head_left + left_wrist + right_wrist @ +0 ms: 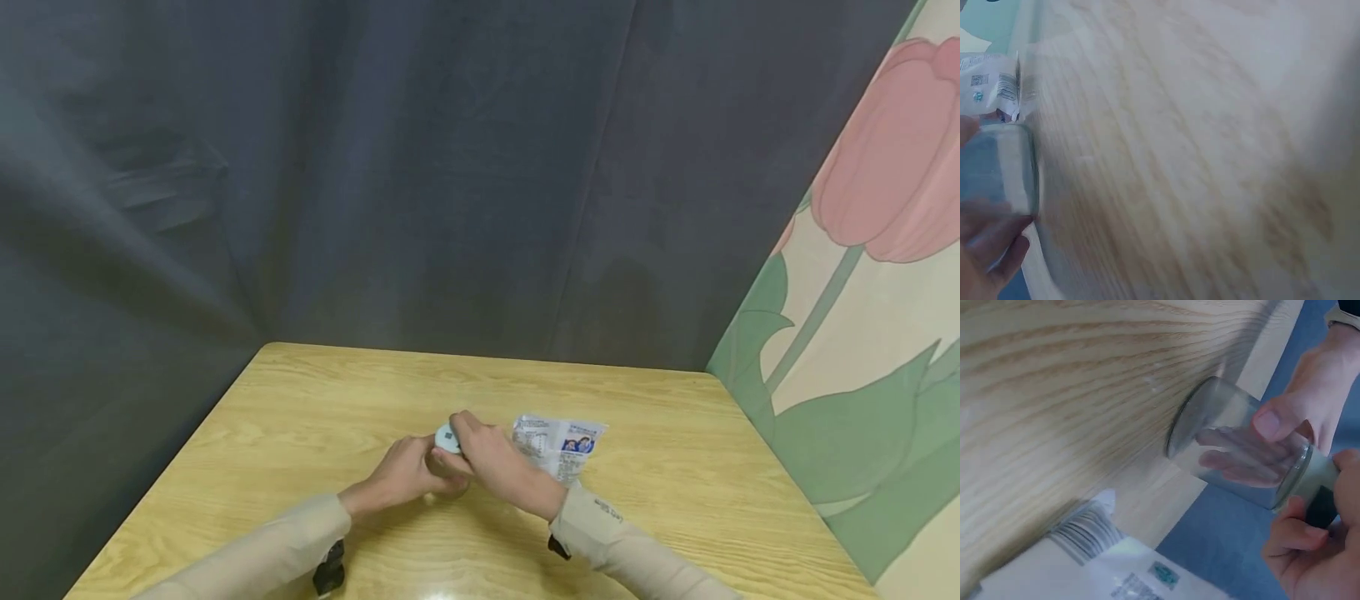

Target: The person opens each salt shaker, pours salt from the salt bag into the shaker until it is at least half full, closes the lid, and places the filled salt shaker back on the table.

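Observation:
A clear glass jar (1210,437) with a pale green lid (446,438) is between my two hands over the middle of the table. My left hand (405,475) grips the jar's body, and its fingers show through the glass in the right wrist view. On the lid, fingers and thumb of my right hand (498,464) are curled round the edge. A dark square mark sits on the lid's top. Through the glass (991,165), no contents show. Just beyond my right hand lies a white printed packet (547,437) with a small blue picture.
The wooden table (675,467) extends around both hands. Dark curtains (450,167) hang behind it and to the left. At the right side stands a wall (870,333) painted with a pink tulip and green leaves.

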`<state>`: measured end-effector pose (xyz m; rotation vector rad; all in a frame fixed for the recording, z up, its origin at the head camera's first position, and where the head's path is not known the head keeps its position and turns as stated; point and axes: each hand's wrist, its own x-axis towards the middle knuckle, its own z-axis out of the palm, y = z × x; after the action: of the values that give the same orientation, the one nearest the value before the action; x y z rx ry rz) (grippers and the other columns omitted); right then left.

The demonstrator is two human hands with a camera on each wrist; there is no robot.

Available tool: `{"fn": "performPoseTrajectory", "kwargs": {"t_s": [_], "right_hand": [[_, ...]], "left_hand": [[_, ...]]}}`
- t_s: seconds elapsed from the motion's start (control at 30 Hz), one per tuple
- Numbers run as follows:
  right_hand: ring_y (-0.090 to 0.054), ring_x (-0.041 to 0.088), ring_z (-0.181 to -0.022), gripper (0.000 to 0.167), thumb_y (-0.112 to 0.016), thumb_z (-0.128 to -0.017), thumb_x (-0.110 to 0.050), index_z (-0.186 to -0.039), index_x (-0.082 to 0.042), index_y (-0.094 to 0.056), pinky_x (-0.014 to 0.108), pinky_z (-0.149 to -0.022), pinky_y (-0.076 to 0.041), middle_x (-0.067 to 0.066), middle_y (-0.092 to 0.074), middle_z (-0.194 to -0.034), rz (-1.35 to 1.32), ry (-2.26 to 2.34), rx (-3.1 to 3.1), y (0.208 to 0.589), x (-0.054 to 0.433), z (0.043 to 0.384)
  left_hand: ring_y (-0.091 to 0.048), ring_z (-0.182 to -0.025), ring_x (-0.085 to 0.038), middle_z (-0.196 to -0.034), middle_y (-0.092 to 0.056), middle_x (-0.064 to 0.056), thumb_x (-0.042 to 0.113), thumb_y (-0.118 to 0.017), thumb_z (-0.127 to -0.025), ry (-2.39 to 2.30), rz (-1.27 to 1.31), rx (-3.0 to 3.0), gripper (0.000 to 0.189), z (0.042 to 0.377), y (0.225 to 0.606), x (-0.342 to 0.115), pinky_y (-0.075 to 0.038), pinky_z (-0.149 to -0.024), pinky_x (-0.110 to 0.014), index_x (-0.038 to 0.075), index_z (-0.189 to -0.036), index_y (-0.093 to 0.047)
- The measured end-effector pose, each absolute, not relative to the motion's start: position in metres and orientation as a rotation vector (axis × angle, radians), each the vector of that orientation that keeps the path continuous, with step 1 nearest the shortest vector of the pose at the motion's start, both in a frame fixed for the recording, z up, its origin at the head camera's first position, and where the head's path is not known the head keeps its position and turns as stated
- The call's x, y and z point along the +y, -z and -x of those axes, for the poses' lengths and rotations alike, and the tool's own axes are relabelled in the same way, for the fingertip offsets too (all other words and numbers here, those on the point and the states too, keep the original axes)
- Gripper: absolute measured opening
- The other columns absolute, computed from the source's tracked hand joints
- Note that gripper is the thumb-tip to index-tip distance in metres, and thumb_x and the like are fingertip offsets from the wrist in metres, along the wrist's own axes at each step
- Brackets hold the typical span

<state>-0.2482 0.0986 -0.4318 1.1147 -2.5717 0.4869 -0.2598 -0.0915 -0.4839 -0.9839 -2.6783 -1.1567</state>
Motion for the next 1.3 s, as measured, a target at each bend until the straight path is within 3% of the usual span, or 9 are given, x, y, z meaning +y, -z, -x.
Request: {"fn": "performPoseTrajectory", "kwargs": {"t_s": [0.13,0.43,0.53,0.7,0.87,1.13,1.3], "right_hand": [[-0.046,0.004,-0.064,0.031,-0.051,-0.105,-0.036,-0.114,-0.006,-0.053,0.009,-0.046,-0.040,-0.002,-0.051,-0.092,-1.224,-0.520,-2.539,0.435,0.099,0.250],[-0.046,0.004,-0.062,0.037,-0.048,-0.105,-0.040,-0.121,-0.006,-0.053,0.010,-0.044,-0.039,0.001,-0.053,-0.097,-1.158,-0.475,-2.587,0.430,0.100,0.246],[-0.047,0.004,-0.060,0.044,-0.049,-0.104,-0.044,-0.124,-0.005,-0.054,0.010,-0.044,-0.039,0.003,-0.055,-0.096,-1.072,-0.435,-2.608,0.427,0.101,0.243],[-0.046,0.004,-0.058,0.055,-0.058,-0.098,-0.050,-0.125,-0.003,-0.056,0.010,-0.041,-0.036,0.005,-0.055,-0.095,-0.944,-0.387,-2.598,0.423,0.100,0.237],[-0.045,0.003,-0.059,0.048,-0.064,-0.095,-0.048,-0.116,-0.004,-0.061,0.010,-0.043,-0.036,0.002,-0.053,-0.092,-0.937,-0.404,-2.571,0.419,0.100,0.234],[-0.043,0.002,-0.056,0.033,-0.068,-0.096,-0.038,-0.107,-0.007,-0.065,0.009,-0.041,-0.034,0.001,-0.053,-0.088,-1.002,-0.378,-2.521,0.414,0.101,0.235],[-0.043,0.002,-0.056,0.026,-0.065,-0.096,-0.030,-0.106,-0.006,-0.065,0.008,-0.040,-0.033,0.001,-0.053,-0.088,-1.050,-0.346,-2.498,0.413,0.097,0.235]], "left_hand": [[-0.054,-0.065,0.001,-0.098,-0.072,0.006,0.048,-0.081,-0.080,1.207,0.987,-2.713,0.059,0.258,0.483,-0.097,-0.051,-0.058,-0.019,0.012,-0.125,-0.066],[-0.067,-0.090,-0.007,-0.110,-0.072,-0.002,0.049,-0.079,-0.082,1.086,1.047,-2.697,0.066,0.259,0.478,-0.096,-0.057,-0.081,-0.024,0.008,-0.130,-0.061],[-0.067,-0.094,-0.010,-0.113,-0.071,-0.004,0.046,-0.080,-0.082,1.092,1.062,-2.693,0.065,0.259,0.476,-0.093,-0.056,-0.082,-0.024,0.007,-0.131,-0.060],[-0.065,-0.082,-0.005,-0.113,-0.071,-0.004,0.044,-0.080,-0.083,1.141,1.076,-2.710,0.065,0.259,0.475,-0.093,-0.055,-0.072,-0.021,0.007,-0.132,-0.060],[-0.052,-0.063,0.000,-0.104,-0.072,0.000,0.043,-0.080,-0.083,1.162,1.071,-2.722,0.066,0.260,0.476,-0.094,-0.050,-0.057,-0.019,0.009,-0.135,-0.058],[-0.059,-0.070,-0.001,-0.109,-0.071,-0.002,0.042,-0.080,-0.083,1.176,1.068,-2.726,0.066,0.262,0.477,-0.093,-0.054,-0.064,-0.020,0.010,-0.136,-0.057],[-0.054,-0.061,0.000,-0.096,-0.071,0.004,0.042,-0.081,-0.082,1.190,1.046,-2.720,0.061,0.260,0.479,-0.097,-0.051,-0.056,-0.019,0.009,-0.130,-0.061]]}}
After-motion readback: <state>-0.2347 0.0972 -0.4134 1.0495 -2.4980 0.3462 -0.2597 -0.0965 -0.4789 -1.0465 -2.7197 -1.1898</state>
